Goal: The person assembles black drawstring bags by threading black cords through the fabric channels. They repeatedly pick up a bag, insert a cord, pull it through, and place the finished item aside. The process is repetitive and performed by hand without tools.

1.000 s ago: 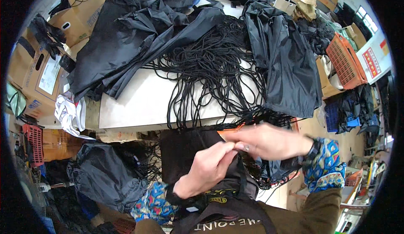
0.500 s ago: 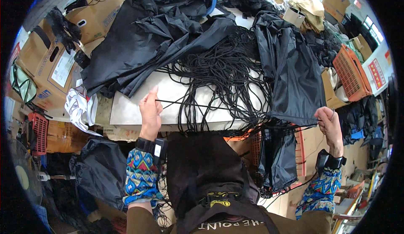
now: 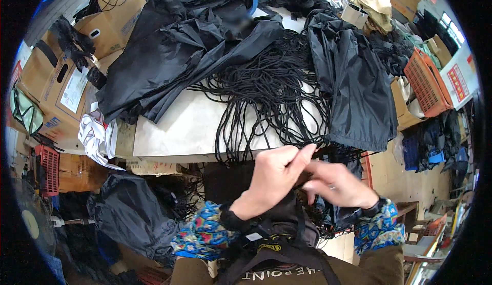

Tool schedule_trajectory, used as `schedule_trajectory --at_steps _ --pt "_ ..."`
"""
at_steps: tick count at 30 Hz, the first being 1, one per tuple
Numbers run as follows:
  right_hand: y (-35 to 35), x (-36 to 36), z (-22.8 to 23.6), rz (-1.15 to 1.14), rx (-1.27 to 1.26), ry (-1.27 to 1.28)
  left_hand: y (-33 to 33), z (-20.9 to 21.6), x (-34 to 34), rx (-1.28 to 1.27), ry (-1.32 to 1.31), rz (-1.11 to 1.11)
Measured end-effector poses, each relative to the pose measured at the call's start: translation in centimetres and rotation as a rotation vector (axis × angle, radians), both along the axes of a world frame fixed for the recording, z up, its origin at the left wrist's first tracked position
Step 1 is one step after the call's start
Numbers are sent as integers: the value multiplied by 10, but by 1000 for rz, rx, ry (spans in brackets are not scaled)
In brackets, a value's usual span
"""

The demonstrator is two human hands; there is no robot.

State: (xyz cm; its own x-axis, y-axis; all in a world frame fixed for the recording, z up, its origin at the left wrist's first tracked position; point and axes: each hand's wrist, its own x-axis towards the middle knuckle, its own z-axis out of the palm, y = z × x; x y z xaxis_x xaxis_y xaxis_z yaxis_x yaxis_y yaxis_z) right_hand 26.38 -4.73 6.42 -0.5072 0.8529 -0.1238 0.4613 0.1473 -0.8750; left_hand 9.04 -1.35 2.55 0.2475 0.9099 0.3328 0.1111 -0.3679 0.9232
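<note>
In front of my body, just below the table's front edge, my two hands have come together. My left hand (image 3: 277,177) is closed, thumb pressed on the curled fingers; whatever it grips is hidden. Right beside it, my right hand (image 3: 335,182) is bent inward, its fingers partly covered and blurred. Beyond them, a tangle of thin black cords (image 3: 271,77) spreads over the white tabletop (image 3: 171,126) and hangs over its edge. A black drawstring bag (image 3: 361,98) lies flat to the right of the cords. Heaped black fabric (image 3: 174,54) covers the table's far left.
Cardboard boxes (image 3: 64,88) stand at the left, with a white cloth bundle (image 3: 95,136) hanging by the table. An orange plastic crate (image 3: 428,82) is at the right. Black fabric bags (image 3: 133,210) hang low on the left, near a fan (image 3: 31,218).
Half a second ago my hands were wide apart, the left holding a taut black cord and the right at the bag's lower corner. Both have since moved inward and met.
</note>
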Motion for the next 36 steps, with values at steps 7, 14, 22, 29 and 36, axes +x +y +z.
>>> schedule_trajectory --at_steps 7,14,22,29,36 --pt "-6 17 -3 -111 -82 -64 14 -38 -47 391 260 -327" --pt "-28 78 -53 -414 -231 39 -35 64 -205 -18 -66 -45" --pt "-51 -12 -146 -583 -788 751 -111 51 -214 -357 -1495 -318" --pt "-37 -62 -89 -421 -385 587 -51 -40 -110 -762 -710 128" --pt "-23 -87 -77 -219 192 259 -67 -45 -100 -642 -562 221"
